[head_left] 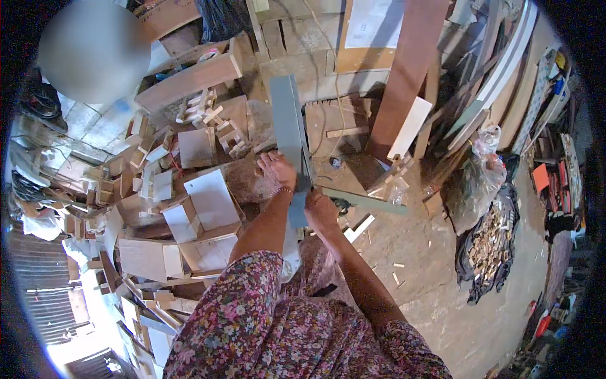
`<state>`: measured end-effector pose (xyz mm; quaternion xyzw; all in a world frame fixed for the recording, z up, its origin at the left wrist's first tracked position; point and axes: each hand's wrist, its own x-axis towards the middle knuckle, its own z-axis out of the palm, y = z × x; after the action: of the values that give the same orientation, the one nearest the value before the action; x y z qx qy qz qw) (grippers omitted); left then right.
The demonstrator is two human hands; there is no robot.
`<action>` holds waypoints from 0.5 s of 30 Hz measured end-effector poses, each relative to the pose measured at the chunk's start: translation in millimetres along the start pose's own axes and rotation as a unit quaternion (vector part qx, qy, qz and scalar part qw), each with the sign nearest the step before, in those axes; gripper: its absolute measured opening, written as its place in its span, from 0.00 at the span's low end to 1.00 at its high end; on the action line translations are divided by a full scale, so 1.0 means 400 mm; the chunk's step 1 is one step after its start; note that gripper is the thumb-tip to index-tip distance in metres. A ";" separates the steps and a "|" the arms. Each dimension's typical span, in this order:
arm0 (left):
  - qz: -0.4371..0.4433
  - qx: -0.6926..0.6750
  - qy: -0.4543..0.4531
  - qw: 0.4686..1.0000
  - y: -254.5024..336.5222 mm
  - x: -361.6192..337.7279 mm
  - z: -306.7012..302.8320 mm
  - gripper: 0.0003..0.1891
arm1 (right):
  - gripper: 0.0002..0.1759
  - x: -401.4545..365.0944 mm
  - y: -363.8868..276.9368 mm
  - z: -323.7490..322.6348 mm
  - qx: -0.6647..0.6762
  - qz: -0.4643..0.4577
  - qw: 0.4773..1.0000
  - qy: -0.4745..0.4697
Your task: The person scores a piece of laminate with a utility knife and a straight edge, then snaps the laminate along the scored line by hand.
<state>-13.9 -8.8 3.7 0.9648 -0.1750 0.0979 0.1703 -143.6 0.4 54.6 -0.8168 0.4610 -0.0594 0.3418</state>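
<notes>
A long grey-blue board (285, 117) stretches away in front of me. My left hand (278, 170) is closed on its left side, with the fingers curled over it. Lower down, at the board's right edge, my right hand (320, 207) is closed in a fist-like grip; what lies inside its fingers is hidden. From beside that hand a narrow grey-green strip (372, 202) runs out to the right. A short white wood piece (360, 228) lies below the strip.
Box-like wooden pieces (211, 196) crowd the left side. Leaning planks (410, 76) and curved boards fill the upper right. A dark sack of wood scraps (492, 246) and a clear plastic bag (476, 180) sit on the floor at right. Small offcuts (398, 278) lie scattered.
</notes>
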 end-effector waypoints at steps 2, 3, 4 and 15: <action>0.061 0.022 0.107 0.992 -0.024 -0.006 0.046 0.13 | 0.18 0.007 0.015 -0.005 0.007 -0.006 1.000 -0.004; 0.055 -0.011 0.100 0.993 -0.022 -0.008 0.038 0.13 | 0.17 0.012 0.029 -0.012 0.008 -0.033 0.999 -0.021; 0.051 -0.006 0.103 0.993 -0.014 -0.005 0.014 0.13 | 0.16 0.015 0.041 -0.012 0.007 -0.060 0.997 -0.041; 0.041 -0.046 0.043 0.997 -0.021 -0.002 0.001 0.19 | 0.14 0.038 0.073 0.016 -0.044 -0.095 0.993 -0.061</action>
<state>-11.6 -1.4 0.5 0.9428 -0.2113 0.1379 0.2178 -153.2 -18.7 28.6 -0.8732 0.3622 -0.0214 0.3254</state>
